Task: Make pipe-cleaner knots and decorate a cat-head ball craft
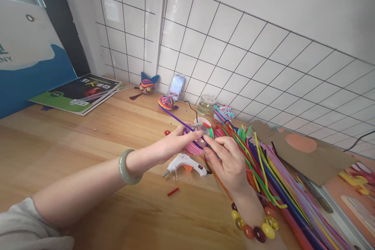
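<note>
In the middle, my left hand (178,140) is closed around a round piece wound with pink and purple pipe cleaners (195,148). Its centre looks clear, with bits of green and red at the rim. One long purple pipe cleaner (175,119) sticks out from it toward the upper left. My right hand (230,160) pinches at the right edge of the piece, thumb and fingertips together; the exact strand between them is hidden. Just below lies a white hot glue gun (184,164), its nozzle pointing left.
Many loose coloured pipe cleaners (272,175) fan across the right side. Along the back stand a blue-eared wound figure (147,84), a pink wound figure (166,102), a phone (176,86), a glass jar (206,104) and a pastel wound piece (223,113). A booklet (79,93) lies left; brown cardboard (328,160) lies right.
</note>
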{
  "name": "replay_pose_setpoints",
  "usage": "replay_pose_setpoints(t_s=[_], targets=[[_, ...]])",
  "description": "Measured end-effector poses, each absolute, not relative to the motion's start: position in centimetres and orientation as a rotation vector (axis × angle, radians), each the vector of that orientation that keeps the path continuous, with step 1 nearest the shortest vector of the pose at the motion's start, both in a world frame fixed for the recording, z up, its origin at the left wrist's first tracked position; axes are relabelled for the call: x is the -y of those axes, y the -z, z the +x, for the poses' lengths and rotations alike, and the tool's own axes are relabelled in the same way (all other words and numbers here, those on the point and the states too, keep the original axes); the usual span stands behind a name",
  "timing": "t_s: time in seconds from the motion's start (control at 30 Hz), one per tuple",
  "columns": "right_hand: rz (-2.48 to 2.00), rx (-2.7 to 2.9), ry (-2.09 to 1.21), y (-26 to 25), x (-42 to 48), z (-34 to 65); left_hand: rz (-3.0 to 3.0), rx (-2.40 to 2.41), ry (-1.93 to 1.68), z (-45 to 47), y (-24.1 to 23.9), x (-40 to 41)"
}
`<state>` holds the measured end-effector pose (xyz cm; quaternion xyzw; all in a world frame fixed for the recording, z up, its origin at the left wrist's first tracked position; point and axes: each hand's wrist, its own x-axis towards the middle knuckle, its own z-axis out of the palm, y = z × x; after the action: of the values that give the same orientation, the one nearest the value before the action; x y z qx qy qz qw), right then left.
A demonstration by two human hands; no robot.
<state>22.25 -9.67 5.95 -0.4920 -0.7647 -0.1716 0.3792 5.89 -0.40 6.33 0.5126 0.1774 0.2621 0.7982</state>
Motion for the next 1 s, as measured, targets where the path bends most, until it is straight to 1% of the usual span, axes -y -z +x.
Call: replay_pose_setpoints(t_s=[0.27,0.47,0.57,0.7,0.9,1.0], targets=[[-1.275,1.799,0.322,-6.3,9.6,21.7,1.099,-0.358,-0.584,6.1,-6.1,0.5],[-1.23,1.626,0.134,-6.3,9.8,21.7,0.947,-0.333,-0.575,6.1,-6.4,0.2],[-1.194,1.534,0.096,-6.4,10.0,21.6,0.908,-0.271,-0.535,6.1,-6.7,0.1],[-1.185,1.544,0.167,-6.7,10.3,21.4,0.889,-0.249,-0.481,6.0,-6.6,-0.2],[-1.208,1.778,0.432,-7.0,10.6,21.1,0.876,-0.234,-0.482,5.9,-6.3,-0.4],[-1.221,1.844,0.515,-6.9,10.5,21.1,0.879,-0.231,-0.496,5.9,-6.2,-0.4]])
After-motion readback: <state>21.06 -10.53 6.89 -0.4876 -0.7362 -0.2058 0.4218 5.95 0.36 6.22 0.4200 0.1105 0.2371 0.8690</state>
